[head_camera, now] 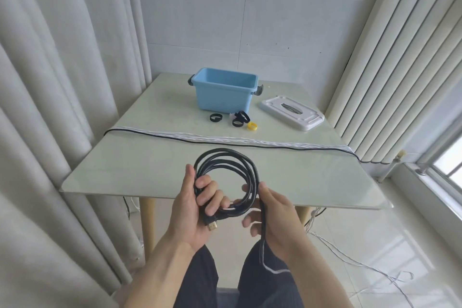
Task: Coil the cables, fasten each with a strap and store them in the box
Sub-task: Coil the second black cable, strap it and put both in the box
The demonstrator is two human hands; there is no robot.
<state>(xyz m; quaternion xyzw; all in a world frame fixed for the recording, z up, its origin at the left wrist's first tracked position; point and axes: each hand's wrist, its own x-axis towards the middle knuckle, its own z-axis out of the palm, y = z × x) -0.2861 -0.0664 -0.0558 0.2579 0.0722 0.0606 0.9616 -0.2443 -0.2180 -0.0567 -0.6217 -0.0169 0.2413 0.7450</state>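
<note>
L hand grips the black HDMI cable coil at its 8 o'clock side, fingers curled through the loops, thumb up along the outside; gold-tipped plug pokes out below the palm. Coil is held in air over the near tabletop edge, approx. five or six loops, fairly even, matte braided-looking jacket. R hand pinches the loops at 4 o'clock, w/ the cable tail running down through it toward the lap.

Step in hand, by my reading: finishing the coil. Advice: keep L grip firm so loops do not spring apart; feed remaining tail round w/ same loop size, no twist; tuck end before reaching for a strap.

Straps lie at 12 o'clock from the coil, just in front of the blue box, open and seemingly empty. More cables lie stretched across the tabletop, uncoiled. White lid at 2 o'clock.
</note>
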